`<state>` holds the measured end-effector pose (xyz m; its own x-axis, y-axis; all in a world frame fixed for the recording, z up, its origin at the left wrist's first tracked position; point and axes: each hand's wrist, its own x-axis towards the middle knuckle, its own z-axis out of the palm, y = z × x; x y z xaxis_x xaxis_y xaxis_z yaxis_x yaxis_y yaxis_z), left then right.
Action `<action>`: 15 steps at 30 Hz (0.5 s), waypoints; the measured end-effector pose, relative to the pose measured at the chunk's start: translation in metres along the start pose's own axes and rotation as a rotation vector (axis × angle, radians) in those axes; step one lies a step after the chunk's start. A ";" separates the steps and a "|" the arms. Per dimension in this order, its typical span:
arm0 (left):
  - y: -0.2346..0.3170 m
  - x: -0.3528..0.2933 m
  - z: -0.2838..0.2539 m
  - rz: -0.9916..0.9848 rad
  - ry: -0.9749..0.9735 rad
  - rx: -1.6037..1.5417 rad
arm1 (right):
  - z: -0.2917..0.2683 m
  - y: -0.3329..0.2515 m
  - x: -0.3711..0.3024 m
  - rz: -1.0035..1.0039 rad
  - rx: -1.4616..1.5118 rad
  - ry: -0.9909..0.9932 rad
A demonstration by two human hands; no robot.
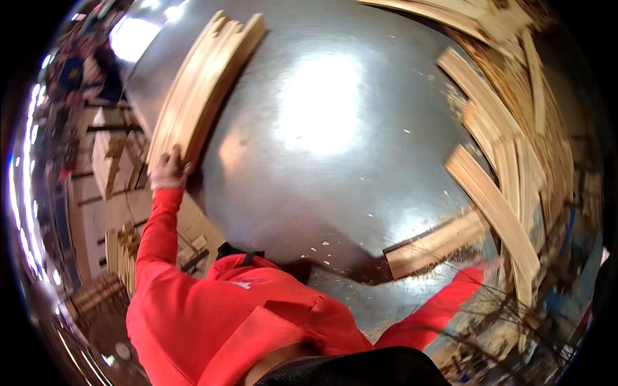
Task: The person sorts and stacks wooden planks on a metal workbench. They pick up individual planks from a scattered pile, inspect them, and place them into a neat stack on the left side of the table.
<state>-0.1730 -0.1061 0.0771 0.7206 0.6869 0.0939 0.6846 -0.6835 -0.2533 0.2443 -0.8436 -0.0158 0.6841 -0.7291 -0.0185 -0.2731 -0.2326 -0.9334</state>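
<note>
A row of long, pale wooden strips [199,90] lies side by side on the grey metal tabletop [270,186] at the left. My left hand [169,168] is at their near end, its fingers curled over the wood. On the right, my reaching right hand [492,267] is smeared by motion, and its fingers cannot be made out. Close to it are a short wooden board [438,246] lying flat and a longer wooden board [494,209] slanting across other pieces. Whether the right hand touches either one cannot be told.
More loose boards [486,96] and rough wood offcuts [508,38] pile up along the table's right edge. Wood chips [325,244] are scattered over the metal. Stacked timber [119,254] stands on the left beyond the table edge.
</note>
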 end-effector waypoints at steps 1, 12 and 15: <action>0.009 0.002 -0.009 0.010 0.043 0.070 | 0.008 0.003 0.007 -0.021 -0.008 -0.041; 0.332 0.062 -0.053 0.734 0.172 -0.776 | 0.081 0.007 0.055 0.345 0.248 -0.048; 0.464 0.049 -0.128 1.043 -0.027 -0.638 | 0.075 0.026 0.019 0.111 0.111 -0.238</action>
<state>0.1942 -0.4210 0.0879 0.9590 -0.2627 0.1062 -0.2831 -0.9029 0.3235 0.3003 -0.8153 -0.0671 0.7974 -0.5715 -0.1938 -0.2881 -0.0784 -0.9544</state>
